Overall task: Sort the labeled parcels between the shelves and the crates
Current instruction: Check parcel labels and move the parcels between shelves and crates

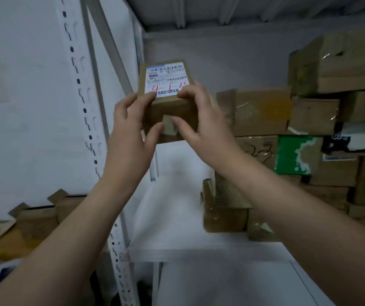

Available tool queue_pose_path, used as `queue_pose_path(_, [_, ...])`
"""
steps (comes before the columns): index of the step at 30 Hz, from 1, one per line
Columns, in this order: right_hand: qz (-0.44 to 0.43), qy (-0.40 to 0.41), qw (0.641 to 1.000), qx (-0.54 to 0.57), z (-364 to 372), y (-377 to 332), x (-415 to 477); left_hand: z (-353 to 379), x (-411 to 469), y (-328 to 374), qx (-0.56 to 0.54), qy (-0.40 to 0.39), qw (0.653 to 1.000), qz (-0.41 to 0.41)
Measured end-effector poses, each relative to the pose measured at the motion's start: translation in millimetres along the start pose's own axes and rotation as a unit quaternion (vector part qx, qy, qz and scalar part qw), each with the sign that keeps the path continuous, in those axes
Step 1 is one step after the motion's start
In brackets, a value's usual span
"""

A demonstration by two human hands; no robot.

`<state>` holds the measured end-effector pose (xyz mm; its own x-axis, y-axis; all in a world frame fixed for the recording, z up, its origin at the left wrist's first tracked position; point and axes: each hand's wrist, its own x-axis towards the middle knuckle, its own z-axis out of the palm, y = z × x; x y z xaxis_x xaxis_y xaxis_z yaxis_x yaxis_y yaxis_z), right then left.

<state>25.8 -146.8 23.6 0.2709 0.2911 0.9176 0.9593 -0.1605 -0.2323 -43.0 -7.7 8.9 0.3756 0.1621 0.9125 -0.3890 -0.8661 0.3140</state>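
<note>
You are facing a pale metal shelving unit (199, 246), its slotted white upright (82, 102) running down the left and the underside of the next shelf up closing off the top of the view. The shelf board ahead of you is bare on its near left part, while the right side is stacked with brown cardboard boxes (263, 111), one of them showing a green and white panel (296, 154), and a smaller taped box (223, 208) stands near the front edge. You hold a small brown parcel (172, 115) up in the air between both hands, above the bare part of the shelf and clear of the stack. Its white shipping label (167, 80) faces you, with barcodes and red handwritten marks along its lower part. Your left hand (130, 133) wraps the parcel's left side, thumb on the front face and a fingertip on the label's corner. Your right hand (201, 120) clasps the right side, fingers curled over the top edge and thumb pressed on the tape strip. To the lower left, opened cardboard cartons (38, 215) sit beyond the upright.
</note>
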Motion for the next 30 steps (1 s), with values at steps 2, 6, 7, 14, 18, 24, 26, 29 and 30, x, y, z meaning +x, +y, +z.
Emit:
queue_pose_path(2, [0.035, -0.017, 0.999, 0.012, 26.8, 4.0, -26.2, -3.6, -26.7, -21.7, 0.019, -0.04, 0.999, -0.031])
queue_pose_path(6, [0.116, -0.065, 0.991, -0.01, 63.6, 20.2, -75.7, 5.5, -72.8, -52.0, 0.045, -0.111, 0.99, -0.074])
queue_pose_path(7, [0.133, -0.077, 0.988, -0.018, 71.0, 24.6, -86.6, 9.2, -82.3, -59.3, 0.057, -0.128, 0.987, -0.081])
queue_pose_path(14, [0.235, -0.133, 0.962, -0.034, 112.3, 50.7, -152.5, 42.3, -135.8, -95.9, 0.127, -0.233, 0.957, -0.115])
queue_pose_path(18, [0.257, -0.18, 0.949, -0.036, 130.9, 63.4, -188.3, 51.2, -162.6, -115.0, 0.167, -0.321, 0.924, -0.121])
queue_pose_path(24, [0.255, -0.204, 0.944, -0.045, 146.0, 80.2, -200.1, 50.8, -160.5, -126.3, 0.246, -0.356, 0.899, -0.069])
queue_pose_path(26, [0.247, -0.217, 0.943, -0.044, 154.3, 82.8, -193.9, 47.5, -157.2, -127.6, 0.264, -0.354, 0.895, -0.068])
queue_pose_path(29, [0.248, -0.231, 0.94, -0.046, 168.2, 84.0, -187.5, 39.0, -152.8, -126.6, 0.259, -0.356, 0.894, -0.085])
queue_pose_path(30, [0.251, -0.237, 0.937, -0.05, 172.6, 84.1, -185.8, 35.6, -151.0, -126.2, 0.256, -0.357, 0.894, -0.087])
